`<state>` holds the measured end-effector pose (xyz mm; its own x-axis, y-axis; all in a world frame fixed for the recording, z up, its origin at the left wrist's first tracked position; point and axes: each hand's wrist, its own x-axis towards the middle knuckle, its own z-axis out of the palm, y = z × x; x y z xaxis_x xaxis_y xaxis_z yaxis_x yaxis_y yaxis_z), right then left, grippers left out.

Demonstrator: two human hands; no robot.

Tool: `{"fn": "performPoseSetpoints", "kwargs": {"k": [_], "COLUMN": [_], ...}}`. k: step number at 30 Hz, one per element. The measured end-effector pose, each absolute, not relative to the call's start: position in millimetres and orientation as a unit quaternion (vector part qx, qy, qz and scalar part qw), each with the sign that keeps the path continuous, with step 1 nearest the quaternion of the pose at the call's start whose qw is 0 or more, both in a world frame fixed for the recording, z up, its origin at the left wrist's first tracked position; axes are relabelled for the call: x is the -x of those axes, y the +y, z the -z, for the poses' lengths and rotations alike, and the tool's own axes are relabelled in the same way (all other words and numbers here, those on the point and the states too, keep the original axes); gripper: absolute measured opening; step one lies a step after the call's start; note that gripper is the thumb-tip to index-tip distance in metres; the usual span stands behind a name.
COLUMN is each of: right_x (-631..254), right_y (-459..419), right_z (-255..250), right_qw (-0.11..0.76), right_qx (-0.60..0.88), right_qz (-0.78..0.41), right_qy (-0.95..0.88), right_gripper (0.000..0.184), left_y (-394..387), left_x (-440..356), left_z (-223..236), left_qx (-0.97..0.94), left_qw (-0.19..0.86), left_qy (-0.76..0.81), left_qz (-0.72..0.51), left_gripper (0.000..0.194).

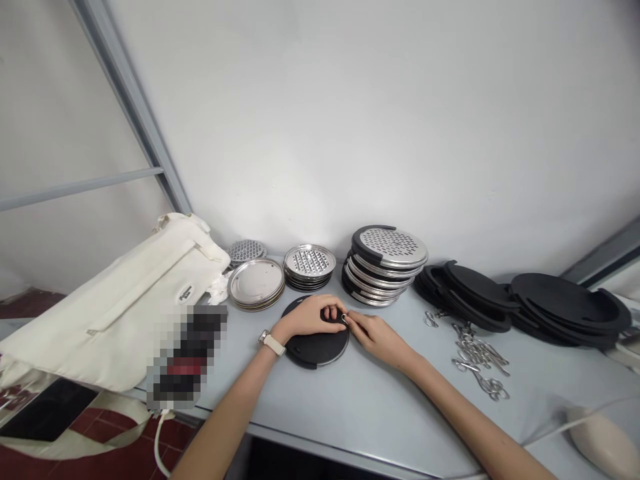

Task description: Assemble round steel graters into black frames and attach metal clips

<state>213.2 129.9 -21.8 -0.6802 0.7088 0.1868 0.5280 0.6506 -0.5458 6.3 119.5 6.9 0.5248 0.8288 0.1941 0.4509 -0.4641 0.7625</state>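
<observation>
A round black plastic disc [320, 348] with a metal edge showing at its lower right lies on the table before me. My left hand [316, 315], with a pale-strapped watch at the wrist, rests over the disc's upper part, its fingers curled and thumb closed at the right edge. From the right, my right hand [373, 333] pinches a small metal wire clip [345, 318] at that same edge. The fingertips of both hands nearly meet there and hide part of the clip. More looped wire clips [480, 353] lie in a loose pile farther right.
Along the wall stand plain metal discs [256, 281], grater discs [310, 260], a tall stack of black-rimmed grater discs [393, 247], and black plastic discs [555, 300]. A white bag [150, 287] occupies the left. A beige rounded object [605, 440] with a cable sits front right.
</observation>
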Motion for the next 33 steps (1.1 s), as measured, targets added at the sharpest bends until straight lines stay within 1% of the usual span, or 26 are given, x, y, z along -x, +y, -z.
{"fn": "performPoseSetpoints", "kwargs": {"k": [7,33], "right_x": [-213.5,-213.6], "right_y": [129.1,130.2], "right_z": [20.3,21.5], "right_qw": [0.195,0.191], "right_qx": [0.348,0.349], "right_qz": [-0.231,-0.245], "right_qy": [-0.887,-0.884], "right_gripper": [0.031,0.035], "left_y": [119.8,121.8], "left_x": [-5.8,-6.0], "left_z": [-6.8,-4.3], "left_qx": [-0.811,-0.8], "left_qw": [0.333,0.355], "left_qy": [0.382,0.388], "left_qz": [-0.291,-0.29], "left_gripper": [0.016,0.018]}}
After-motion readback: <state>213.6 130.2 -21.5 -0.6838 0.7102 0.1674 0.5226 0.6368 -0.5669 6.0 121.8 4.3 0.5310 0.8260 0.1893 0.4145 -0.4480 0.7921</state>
